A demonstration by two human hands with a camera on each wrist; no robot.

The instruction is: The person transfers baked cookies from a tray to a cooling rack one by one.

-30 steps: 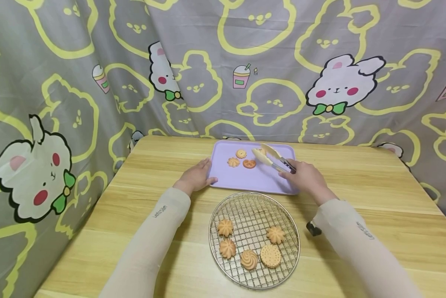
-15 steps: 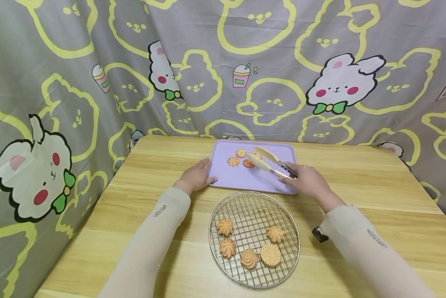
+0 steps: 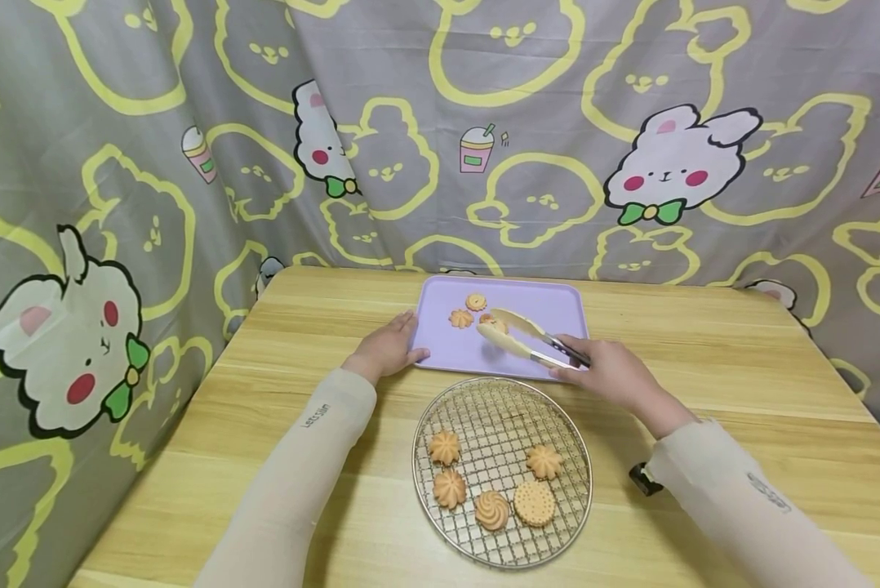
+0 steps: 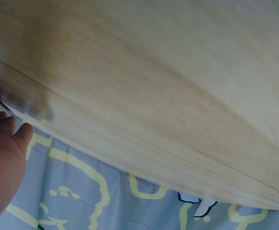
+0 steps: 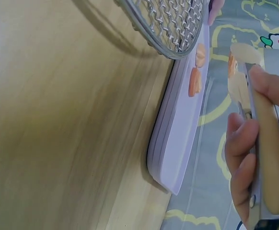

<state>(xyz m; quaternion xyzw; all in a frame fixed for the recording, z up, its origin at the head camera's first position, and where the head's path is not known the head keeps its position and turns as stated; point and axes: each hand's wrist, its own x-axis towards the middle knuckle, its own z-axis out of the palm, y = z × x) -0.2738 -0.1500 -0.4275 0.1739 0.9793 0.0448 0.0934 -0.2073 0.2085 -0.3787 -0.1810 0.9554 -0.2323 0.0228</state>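
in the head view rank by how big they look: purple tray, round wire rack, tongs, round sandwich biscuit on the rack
1. Round wire cooling rack, though it lies nearer the camera than the tray, so true size is unsure.
2. Purple rectangular tray.
3. Cream-tipped metal tongs, held in the right hand.
4. Round sandwich biscuit.

Left hand [image 3: 385, 349] rests flat, fingers relaxed; right hand [image 3: 607, 369] curled, gripping.

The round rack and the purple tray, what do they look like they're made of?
The round rack looks like bare metal wire: a shiny silver crosshatch grid inside a rim ring. The purple tray is probably plastic or silicone: one even matte lilac colour, smooth, with rounded corners and a soft raised lip.
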